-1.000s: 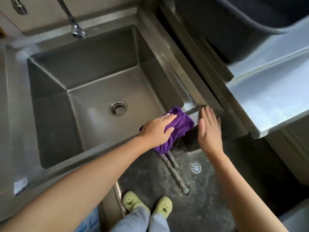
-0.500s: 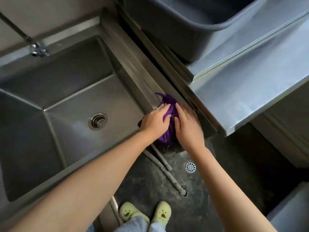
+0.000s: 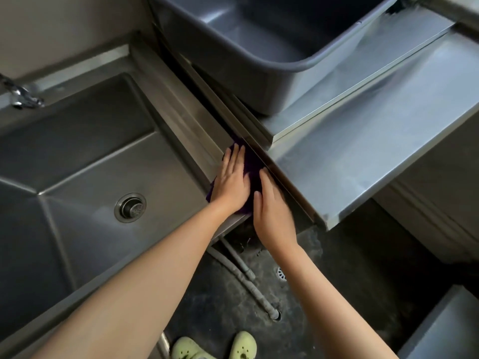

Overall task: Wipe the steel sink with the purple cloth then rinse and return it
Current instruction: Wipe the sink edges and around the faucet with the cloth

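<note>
The steel sink [image 3: 77, 156] is a deep brushed-metal basin with creased corners and a round drain [image 3: 130, 207], and its flat right rim is the part now being wiped. The left hand [image 3: 231, 183] lies flat, fingers spread, pressing the soft, bunched purple cloth [image 3: 252, 167] onto that rim near the front right corner. The right hand [image 3: 272, 213] lies open beside it, just touching the cloth, next to the smooth worktop [image 3: 363, 156]; long firm strokes along the rim probably serve best.
</note>
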`<action>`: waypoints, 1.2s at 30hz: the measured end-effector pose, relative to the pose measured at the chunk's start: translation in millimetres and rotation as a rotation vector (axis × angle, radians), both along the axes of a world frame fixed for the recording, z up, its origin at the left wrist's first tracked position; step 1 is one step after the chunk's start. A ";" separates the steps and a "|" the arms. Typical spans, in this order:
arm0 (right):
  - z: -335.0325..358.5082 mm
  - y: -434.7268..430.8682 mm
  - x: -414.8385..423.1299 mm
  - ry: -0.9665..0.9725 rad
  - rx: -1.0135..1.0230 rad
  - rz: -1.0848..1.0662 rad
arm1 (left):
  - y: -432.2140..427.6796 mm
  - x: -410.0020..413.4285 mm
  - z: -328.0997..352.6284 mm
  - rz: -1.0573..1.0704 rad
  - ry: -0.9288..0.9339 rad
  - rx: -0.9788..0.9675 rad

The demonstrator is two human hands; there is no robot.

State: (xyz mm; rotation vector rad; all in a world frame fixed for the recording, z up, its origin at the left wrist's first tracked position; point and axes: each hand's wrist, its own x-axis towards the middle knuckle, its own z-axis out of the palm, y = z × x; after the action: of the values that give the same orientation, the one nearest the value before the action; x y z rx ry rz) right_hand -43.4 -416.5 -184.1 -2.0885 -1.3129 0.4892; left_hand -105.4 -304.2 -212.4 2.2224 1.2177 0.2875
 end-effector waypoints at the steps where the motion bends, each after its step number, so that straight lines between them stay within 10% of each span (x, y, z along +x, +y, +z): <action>1: -0.5 0.5 -1.0 -0.017 -0.011 0.009 | 2.8 3.8 -0.6 0.050 0.005 0.018; 36: -23.9 181.4 -33.9 -0.235 -0.086 0.263 | 190.9 -29.4 -5.3 0.147 -0.111 0.199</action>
State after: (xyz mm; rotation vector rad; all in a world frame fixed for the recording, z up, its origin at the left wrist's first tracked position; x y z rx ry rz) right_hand -77.3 -235.2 -208.1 -2.1017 -1.7451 0.4262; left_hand -134.9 -113.3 -217.7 2.2507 1.3444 0.6059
